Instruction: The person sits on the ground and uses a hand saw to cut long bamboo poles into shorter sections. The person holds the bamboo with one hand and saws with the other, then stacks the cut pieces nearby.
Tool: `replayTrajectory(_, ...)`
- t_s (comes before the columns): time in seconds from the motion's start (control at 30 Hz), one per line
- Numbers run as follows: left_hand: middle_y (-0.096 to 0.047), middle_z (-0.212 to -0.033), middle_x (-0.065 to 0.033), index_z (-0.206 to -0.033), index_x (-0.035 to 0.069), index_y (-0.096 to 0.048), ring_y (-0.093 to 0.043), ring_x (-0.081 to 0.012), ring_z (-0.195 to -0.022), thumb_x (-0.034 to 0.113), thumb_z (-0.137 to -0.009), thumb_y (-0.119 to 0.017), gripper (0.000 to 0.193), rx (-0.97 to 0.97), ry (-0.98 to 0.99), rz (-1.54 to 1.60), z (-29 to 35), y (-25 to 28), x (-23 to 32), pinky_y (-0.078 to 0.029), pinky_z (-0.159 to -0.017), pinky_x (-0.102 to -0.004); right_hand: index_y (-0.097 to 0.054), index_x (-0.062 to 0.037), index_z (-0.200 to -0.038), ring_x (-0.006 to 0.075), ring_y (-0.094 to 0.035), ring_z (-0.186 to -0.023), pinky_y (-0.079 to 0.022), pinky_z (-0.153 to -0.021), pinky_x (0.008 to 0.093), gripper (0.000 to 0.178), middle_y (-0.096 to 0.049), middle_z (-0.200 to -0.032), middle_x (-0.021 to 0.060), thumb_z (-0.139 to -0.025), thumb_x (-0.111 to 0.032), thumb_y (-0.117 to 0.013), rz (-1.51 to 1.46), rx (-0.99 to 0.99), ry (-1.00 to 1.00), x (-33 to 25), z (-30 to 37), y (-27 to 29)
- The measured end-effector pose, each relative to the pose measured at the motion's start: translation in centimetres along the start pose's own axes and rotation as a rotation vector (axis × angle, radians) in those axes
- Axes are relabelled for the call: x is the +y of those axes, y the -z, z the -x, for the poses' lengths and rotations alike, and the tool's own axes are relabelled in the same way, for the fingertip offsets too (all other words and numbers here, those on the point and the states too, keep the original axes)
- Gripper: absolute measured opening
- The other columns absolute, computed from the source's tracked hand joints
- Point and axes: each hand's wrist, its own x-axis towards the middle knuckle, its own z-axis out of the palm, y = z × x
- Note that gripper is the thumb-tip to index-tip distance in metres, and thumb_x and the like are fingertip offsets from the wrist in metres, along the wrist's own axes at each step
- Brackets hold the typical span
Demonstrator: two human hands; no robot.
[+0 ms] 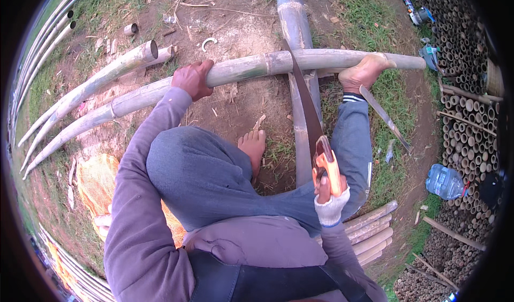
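Note:
A long bamboo pole (238, 70) lies crosswise before me, resting over a thicker bamboo log (293, 23) on the ground. Wrapped over the pole left of that log is my left hand (194, 80), pressing on its top. My right hand (330, 199), in a pale fingerless glove, grips the orange handle of a handsaw (306, 101). The saw's dark blade slants away from me, its far end lying against the pole just above the log. My bare right foot (367, 73) rests on the pole to the right of the blade.
More bamboo poles (101, 80) lie at the left. Stacked cut bamboo pieces (466, 125) line the right side, beside a large clear bottle (445, 182). A machete-like blade (385, 117) lies on the grass near my right foot. Short bamboo lengths (372, 229) and an orange mesh sack (96, 181) are close to me.

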Motion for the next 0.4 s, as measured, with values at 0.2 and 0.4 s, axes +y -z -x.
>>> replayTrajectory(0.2,-0.074,-0.117,-0.0128,-0.13,0.018,-0.063,-0.076,-0.0378,-0.108,0.034,-0.076,-0.092,0.064,-0.001,-0.042,0.002,-0.5,-0.3,0.5,-0.061,-0.095,-0.0508,-0.066,0.004,-0.098,0.0204,-0.063,-0.061,-0.051,-0.059,0.036,0.022,-0.068,-0.077,0.0122,-0.105,-0.016,-0.074,0.14,0.059,0.197,3.3,-10.0,-5.5)
replayTrajectory(0.4,-0.075,-0.121,-0.0142,-0.135,0.017,-0.062,-0.076,-0.0373,-0.113,0.034,-0.077,-0.091,0.067,-0.023,0.005,-0.008,-0.1,0.8,0.8,-0.062,-0.1,-0.0499,-0.072,0.0045,-0.107,0.0178,-0.069,-0.067,-0.059,-0.067,0.0346,0.036,-0.077,-0.086,0.0175,-0.103,-0.03,-0.081,-0.081,0.048,0.216,3.3,-18.9,-10.5)
